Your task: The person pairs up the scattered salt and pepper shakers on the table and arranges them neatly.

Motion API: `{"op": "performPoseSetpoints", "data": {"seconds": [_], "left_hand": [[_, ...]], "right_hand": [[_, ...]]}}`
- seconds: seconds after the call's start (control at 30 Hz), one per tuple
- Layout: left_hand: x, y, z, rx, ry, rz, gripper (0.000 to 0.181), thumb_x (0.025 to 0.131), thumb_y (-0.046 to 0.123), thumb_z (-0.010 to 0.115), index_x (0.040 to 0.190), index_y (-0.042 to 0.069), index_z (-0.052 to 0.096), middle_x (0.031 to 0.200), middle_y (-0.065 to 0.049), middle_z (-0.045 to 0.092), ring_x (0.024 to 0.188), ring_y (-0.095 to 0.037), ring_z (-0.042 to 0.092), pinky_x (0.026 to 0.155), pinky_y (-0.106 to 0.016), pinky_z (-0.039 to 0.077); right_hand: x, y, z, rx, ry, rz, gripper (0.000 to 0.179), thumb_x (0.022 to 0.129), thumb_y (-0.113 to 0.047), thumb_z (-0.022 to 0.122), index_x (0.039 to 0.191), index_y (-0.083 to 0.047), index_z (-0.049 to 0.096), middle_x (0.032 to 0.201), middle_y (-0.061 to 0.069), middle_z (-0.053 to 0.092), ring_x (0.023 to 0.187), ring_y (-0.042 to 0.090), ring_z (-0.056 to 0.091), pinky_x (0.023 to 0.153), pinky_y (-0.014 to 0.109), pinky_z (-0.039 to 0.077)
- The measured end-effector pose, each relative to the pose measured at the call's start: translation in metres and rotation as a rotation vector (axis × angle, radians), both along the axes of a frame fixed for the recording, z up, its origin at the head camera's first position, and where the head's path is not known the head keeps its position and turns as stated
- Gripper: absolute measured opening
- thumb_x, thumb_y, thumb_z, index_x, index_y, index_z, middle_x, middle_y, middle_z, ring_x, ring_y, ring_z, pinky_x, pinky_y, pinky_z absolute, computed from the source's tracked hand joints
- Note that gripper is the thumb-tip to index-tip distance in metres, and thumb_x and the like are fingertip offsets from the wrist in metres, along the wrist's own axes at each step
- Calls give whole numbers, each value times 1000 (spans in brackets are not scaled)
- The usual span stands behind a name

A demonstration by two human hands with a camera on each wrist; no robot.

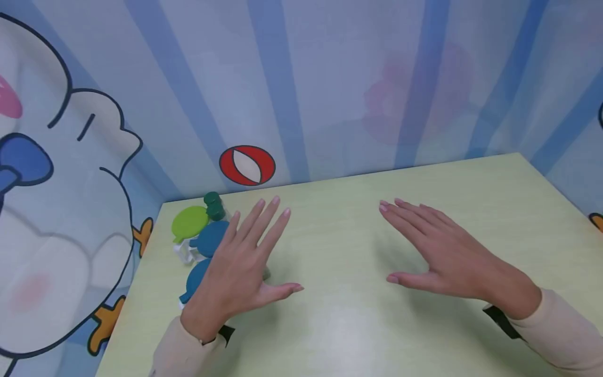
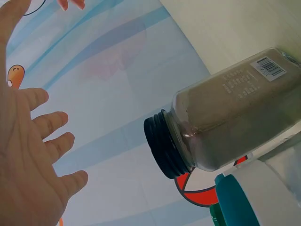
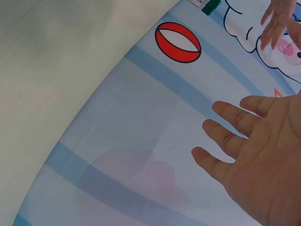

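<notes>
Jar (image 2: pixel 235 110), black-topped: contents unclear | left fingers (image 1: pixel 275 230), right fingers (image 1: pixel 406 226): outstretched, empty

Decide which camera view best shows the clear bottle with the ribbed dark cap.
Left wrist view: the clear bottle appears large, cap and barcode visible. Head view: apparently mostly hidden behind the left hand. Right wrist view: absent.

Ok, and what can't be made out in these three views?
- Head: the right side of the lower blue lid, behind the left hand.
- Left wrist: the small print on the dark-capped jar, too small to read; its base, partly past the right edge.
- Left wrist: the rest of the teal-lidded white container, below the bottom edge.
- Right wrist: most of the green-capped bottle, past the top edge.
</notes>
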State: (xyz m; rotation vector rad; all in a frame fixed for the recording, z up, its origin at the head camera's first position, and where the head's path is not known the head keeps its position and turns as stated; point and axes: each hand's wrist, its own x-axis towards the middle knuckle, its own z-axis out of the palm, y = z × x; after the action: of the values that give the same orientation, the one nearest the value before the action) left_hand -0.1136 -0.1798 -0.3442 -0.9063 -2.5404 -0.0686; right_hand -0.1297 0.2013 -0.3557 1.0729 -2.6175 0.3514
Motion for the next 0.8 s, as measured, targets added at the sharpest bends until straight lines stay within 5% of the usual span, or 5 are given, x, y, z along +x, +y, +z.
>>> {"op": "performPoseSetpoints", "data": {"seconds": [0.57, 0.8], "left_hand": [[3, -16, -1, 66, -38, -25, 111, 82, 84, 53, 163, 17, 20, 170, -6, 19, 153, -32, 27, 117, -66, 27], [5, -28, -2, 187, -52, -95, 108, 82, 74, 67, 162, 14, 26, 166, -5, 28, 150, -27, 34, 119, -48, 34]], "right_hand": [[-8, -6, -6, -76, 57, 115, 103, 78, -54, 82, 159, -14, 33, 157, 5, 44, 141, 26, 45, 110, 49, 37], [-10, -12, -10, -150, -35, 135, 96, 78, -45, 85, 157, -17, 38, 154, -3, 48, 138, 18, 49, 108, 42, 42]]}}
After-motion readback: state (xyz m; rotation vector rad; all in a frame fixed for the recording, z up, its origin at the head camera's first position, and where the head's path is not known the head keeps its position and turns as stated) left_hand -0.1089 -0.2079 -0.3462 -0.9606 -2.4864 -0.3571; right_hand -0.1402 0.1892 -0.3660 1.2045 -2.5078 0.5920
